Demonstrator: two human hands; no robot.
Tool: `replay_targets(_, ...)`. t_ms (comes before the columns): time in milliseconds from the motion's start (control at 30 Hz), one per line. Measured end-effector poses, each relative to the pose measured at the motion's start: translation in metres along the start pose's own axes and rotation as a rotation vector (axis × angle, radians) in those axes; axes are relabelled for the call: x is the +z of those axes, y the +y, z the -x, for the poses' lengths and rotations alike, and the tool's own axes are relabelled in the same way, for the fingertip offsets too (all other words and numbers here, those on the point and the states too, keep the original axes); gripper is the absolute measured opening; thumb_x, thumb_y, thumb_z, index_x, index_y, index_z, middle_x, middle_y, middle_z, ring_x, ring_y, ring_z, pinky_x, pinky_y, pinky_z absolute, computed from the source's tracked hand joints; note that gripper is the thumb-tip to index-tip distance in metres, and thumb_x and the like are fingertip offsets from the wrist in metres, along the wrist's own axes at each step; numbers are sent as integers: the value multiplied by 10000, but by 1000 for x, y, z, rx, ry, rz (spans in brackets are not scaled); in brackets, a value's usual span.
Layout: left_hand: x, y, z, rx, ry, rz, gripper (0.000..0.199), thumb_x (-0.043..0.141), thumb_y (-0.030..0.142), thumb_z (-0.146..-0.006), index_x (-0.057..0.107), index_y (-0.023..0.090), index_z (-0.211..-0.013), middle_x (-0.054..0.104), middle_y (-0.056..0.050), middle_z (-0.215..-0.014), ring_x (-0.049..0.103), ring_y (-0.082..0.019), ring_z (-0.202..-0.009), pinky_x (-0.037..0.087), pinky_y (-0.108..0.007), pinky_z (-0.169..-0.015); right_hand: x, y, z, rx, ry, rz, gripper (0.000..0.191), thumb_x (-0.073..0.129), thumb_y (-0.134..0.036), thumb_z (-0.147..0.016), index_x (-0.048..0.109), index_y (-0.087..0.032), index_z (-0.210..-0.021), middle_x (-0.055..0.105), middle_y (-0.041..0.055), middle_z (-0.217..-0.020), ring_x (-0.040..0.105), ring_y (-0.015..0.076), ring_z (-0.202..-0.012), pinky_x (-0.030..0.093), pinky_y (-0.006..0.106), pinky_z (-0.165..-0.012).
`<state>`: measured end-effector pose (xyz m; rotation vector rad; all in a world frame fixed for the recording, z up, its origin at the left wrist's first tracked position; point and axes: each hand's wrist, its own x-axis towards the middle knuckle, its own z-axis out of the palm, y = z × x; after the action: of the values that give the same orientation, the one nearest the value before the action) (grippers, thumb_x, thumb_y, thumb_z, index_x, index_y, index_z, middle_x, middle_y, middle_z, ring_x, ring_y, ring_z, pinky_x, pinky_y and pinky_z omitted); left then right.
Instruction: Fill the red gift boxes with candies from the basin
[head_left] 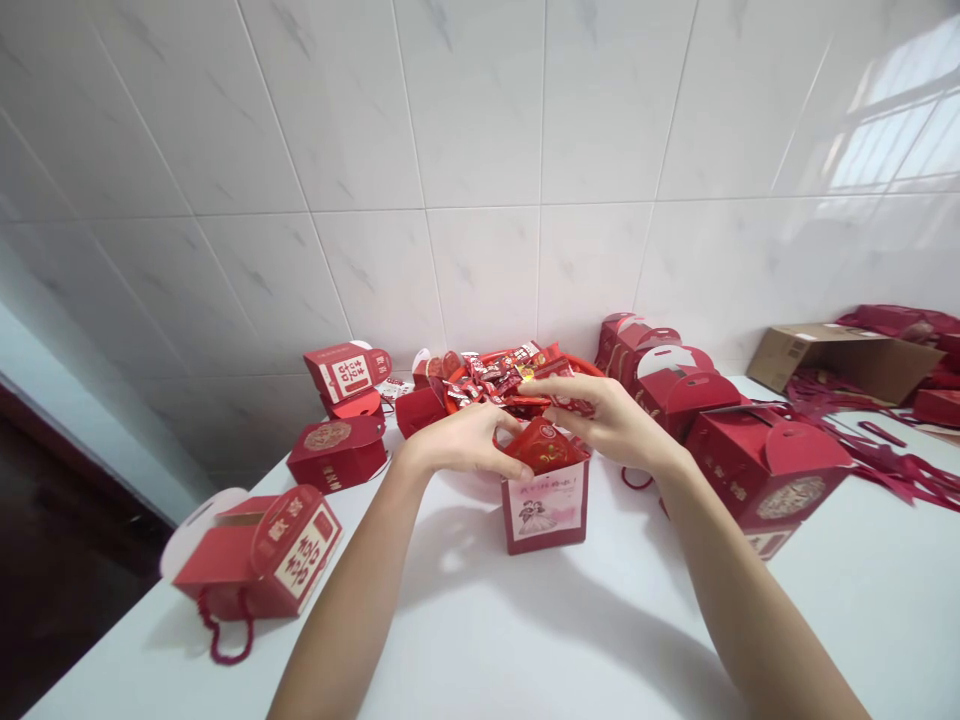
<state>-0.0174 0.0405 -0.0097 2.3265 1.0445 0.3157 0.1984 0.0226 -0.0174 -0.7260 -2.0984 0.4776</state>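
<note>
One white tabletop [465,640] carries a red box [225,560] marked 囍 near its left edge. The hands are apart: the right hand [600,415], closed around a red wrapped sweet [574,405], is above the right rim of the upright open box [551,541], mid-tabletop towards the far edge; the left hand [469,440] is at its left rim, grip unclear. Its pink label [559,505] is illegible; a red packet [544,448] pokes out.

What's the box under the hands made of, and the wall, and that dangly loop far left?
Box: probably smooth red card, with flat sides and crisp edges.
Wall: glossy tiles, likely ceramic, with straight joints and a window reflection.
Loop: soft matte cord, maybe cotton or nylon, curving loosely.
</note>
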Motion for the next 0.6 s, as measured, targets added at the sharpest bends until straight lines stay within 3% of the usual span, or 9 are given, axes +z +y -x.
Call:
replay_targets(133,1,0,0,-11,11,-2,405,739,393,-660,388,217,-561,308,44,-608,313,-126,-546,188,-273,-497,-3,-3,2,-18,-35,-7,514,564,-91,-875,624,-310,-1336,679,4,-1314,635,219,-1204,500,369,-1022)
replay_targets(300,0,-2,-1,-29,2,-41,320,752,486,-654,642,197,-735,472,26,-675,414,-136,-595,254,-256,-528,0,0,1,42,-223,87,440,527,3,-808,730,-243,-1112,763,10,-1095,704,194,-984,534,307,-858)
replay_targets(467,-1,-2,-2,-21,-86,25,325,756,436,-685,737,192,-899,611,19,-760,515,-141,-663,339,-241,-585,-5,-3,1,5,-281,86,433,479,40,-804,740,-211,-1041,770,5,-1029,702,162,-914,516,253,-798)
replay_targets(600,-1,-2,-2,-6,-87,63,335,772,410,-689,760,215,-960,703,13,-898,610,-176,-796,405,-240,-668,-7,-9,3,-7,-301,115,459,458,69,-783,748,-215,-996,776,3,-999,709,156,-906,510,240,-794)
